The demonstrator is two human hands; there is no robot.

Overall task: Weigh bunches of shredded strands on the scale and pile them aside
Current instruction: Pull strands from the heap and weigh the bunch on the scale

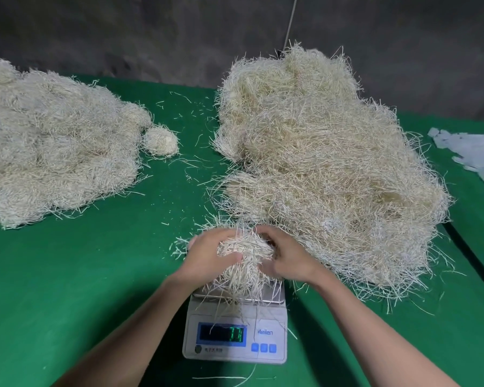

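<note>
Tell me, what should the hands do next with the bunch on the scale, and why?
Probably let go of the bunch for a moment. The left hand and the right hand both grip it while it sits on the scale, so the lit number on the display may not show the bunch's true weight.

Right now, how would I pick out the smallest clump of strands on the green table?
Start with the green table and find the broad, flat heap of shredded strands on its left side. Right beside that heap's right edge sits the small tuft. It is a compact round ball, while its neighbours are big sprawling heaps.
</note>
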